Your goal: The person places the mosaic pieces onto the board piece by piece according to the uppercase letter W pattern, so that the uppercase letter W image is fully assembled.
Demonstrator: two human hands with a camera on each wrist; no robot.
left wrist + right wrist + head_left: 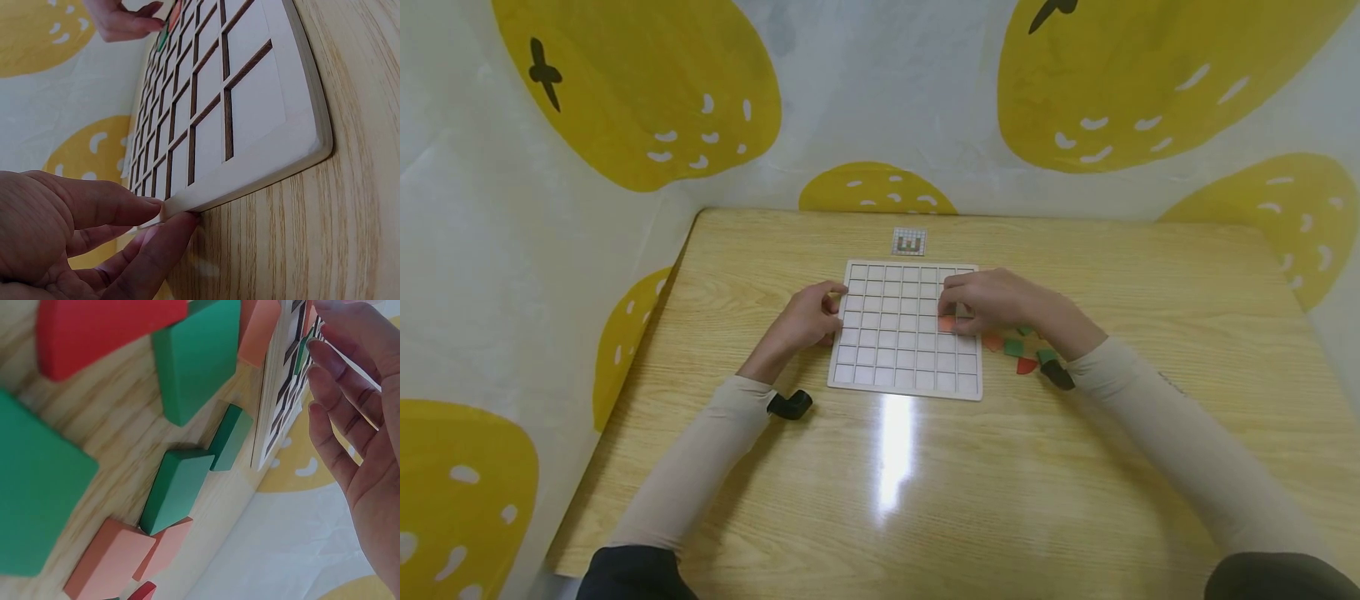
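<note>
My left hand (808,317) pinches the board (884,338) at its left edge, seemingly to steady it; whether my right hand (988,298) grips the orange tile (947,323) there, I cannot tell. Loose tiles (1013,347) lie alongside, probably for easy reach.

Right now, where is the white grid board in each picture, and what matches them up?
Head: the white grid board lies near the centre.
Left wrist: it fills the upper middle, seen close up.
Right wrist: only a narrow strip of it, upper right.
Shared landmark: the right hand, just right of centre, at top left, and along the right edge, respectively.
</note>
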